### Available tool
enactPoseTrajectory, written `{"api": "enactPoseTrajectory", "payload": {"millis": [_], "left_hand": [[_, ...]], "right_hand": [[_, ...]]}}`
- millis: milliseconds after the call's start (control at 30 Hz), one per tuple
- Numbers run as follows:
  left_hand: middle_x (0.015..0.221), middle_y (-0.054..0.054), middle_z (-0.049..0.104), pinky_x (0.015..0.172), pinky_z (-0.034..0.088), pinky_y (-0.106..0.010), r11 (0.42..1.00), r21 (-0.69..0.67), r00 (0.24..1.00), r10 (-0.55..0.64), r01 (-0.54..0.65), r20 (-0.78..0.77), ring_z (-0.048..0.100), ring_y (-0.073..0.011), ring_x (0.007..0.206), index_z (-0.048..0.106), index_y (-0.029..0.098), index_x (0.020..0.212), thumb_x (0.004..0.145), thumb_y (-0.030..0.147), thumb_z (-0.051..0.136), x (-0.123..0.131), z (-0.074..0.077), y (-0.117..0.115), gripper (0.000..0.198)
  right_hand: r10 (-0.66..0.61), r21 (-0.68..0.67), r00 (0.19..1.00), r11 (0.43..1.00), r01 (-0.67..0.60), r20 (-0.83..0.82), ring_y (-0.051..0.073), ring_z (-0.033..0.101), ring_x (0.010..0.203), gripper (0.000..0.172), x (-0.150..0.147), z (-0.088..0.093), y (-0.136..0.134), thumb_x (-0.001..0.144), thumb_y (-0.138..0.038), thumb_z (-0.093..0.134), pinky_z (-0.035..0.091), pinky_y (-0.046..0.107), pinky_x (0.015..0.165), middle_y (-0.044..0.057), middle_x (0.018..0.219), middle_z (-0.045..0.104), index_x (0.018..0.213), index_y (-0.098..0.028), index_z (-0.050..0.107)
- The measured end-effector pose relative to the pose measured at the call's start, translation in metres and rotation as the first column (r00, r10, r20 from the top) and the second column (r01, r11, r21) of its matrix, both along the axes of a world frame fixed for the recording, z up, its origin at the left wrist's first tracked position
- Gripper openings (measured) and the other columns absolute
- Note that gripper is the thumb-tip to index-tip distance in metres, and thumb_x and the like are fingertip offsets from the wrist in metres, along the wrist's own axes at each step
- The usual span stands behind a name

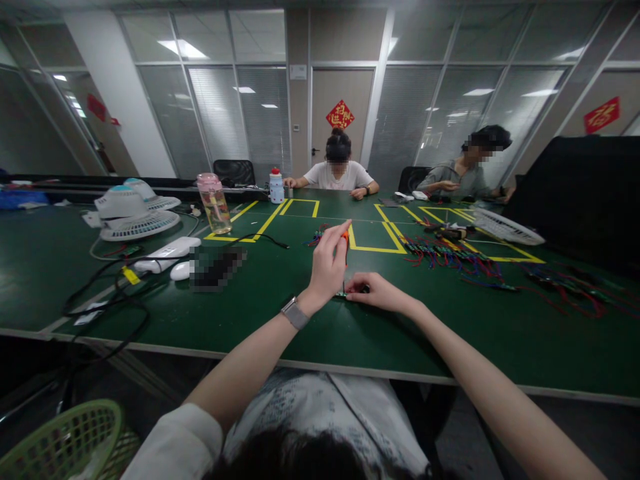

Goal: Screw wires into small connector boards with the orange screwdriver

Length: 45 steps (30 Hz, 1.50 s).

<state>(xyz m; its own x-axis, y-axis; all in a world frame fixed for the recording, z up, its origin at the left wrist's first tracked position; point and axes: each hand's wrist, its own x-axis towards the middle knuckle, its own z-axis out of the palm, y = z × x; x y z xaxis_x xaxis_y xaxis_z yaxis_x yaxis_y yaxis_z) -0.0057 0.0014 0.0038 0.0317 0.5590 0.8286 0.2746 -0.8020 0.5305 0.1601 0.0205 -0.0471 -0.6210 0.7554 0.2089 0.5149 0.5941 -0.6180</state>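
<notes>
My left hand, with a watch on its wrist, is raised over the table with its fingers around the orange handle of a screwdriver. The palm and fingers hide most of the handle. Its thin dark shaft points down to a small green circuit board on the table. At the board's right end, my right hand is closed, pinching it with thumb and fingertips. Just beyond my left hand lies a small bunch of coloured wires, partly covered by it.
Wired circuit boards spread to the right, near yellow tape. Leftward are white fans, a pink-lidded bottle, a power strip and black cables. Two people sit across the green table. A green basket stands below left.
</notes>
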Motion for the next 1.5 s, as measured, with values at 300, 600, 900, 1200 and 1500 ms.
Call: {"api": "enactPoseTrajectory", "payload": {"millis": [300,600,900,1200,1500], "left_hand": [[0.093,-0.004,0.059,0.083,0.047,-0.028,0.988,0.061,0.989,0.142,-0.144,0.041,0.057,-0.0151,0.087,0.068,0.021,0.099,0.084,0.024,0.063,-0.0002,0.0033,-0.0032,0.016],[0.101,-0.006,0.063,0.078,0.049,-0.027,0.999,-0.046,0.999,-0.004,0.006,0.054,0.061,-0.0143,0.086,0.059,0.021,0.12,0.095,0.024,0.043,0.0007,-0.0011,-0.0004,0.029],[0.102,-0.006,0.062,0.077,0.05,-0.026,0.999,0.003,0.999,0.037,-0.037,0.021,0.059,-0.016,0.093,0.065,0.022,0.11,0.087,0.026,0.059,0.0007,0.0011,-0.0014,0.024],[0.103,-0.006,0.064,0.073,0.053,-0.025,0.998,-0.04,0.999,-0.039,0.039,0.015,0.063,-0.0141,0.084,0.06,0.023,0.12,0.094,0.026,0.047,0.0011,-0.0025,0.0004,0.029],[0.102,-0.006,0.063,0.073,0.052,-0.024,0.998,-0.046,0.999,-0.032,0.033,0.022,0.062,-0.0137,0.085,0.06,0.022,0.12,0.094,0.026,0.046,0.0009,-0.0026,0.0002,0.029]], "right_hand": [[-0.001,-0.001,1.0,1.0,0.001,-0.008,0.015,0.057,0.067,0.021,0.0,-0.0002,0.0,0.079,-0.032,0.066,0.046,0.027,0.065,0.004,0.076,0.065,0.086,-0.014,0.07],[0.005,0.004,1.0,1.0,-0.005,-0.011,0.016,0.058,0.068,0.022,0.0,-0.0004,0.0002,0.079,-0.034,0.065,0.047,0.027,0.066,0.005,0.078,0.067,0.086,-0.014,0.07],[-0.003,-0.001,1.0,1.0,0.003,-0.011,0.015,0.057,0.067,0.02,-0.0005,-0.0011,0.0004,0.078,-0.031,0.065,0.046,0.027,0.064,0.004,0.075,0.065,0.085,-0.014,0.07],[-0.002,-0.005,1.0,1.0,0.002,-0.007,0.015,0.058,0.067,0.02,0.0001,-0.0011,0.0007,0.078,-0.032,0.066,0.046,0.027,0.064,0.004,0.075,0.065,0.085,-0.015,0.07],[-0.002,0.001,1.0,1.0,0.002,-0.007,0.016,0.058,0.068,0.019,-0.0004,-0.0011,0.001,0.078,-0.031,0.066,0.046,0.027,0.065,0.004,0.076,0.066,0.085,-0.014,0.07]]}}
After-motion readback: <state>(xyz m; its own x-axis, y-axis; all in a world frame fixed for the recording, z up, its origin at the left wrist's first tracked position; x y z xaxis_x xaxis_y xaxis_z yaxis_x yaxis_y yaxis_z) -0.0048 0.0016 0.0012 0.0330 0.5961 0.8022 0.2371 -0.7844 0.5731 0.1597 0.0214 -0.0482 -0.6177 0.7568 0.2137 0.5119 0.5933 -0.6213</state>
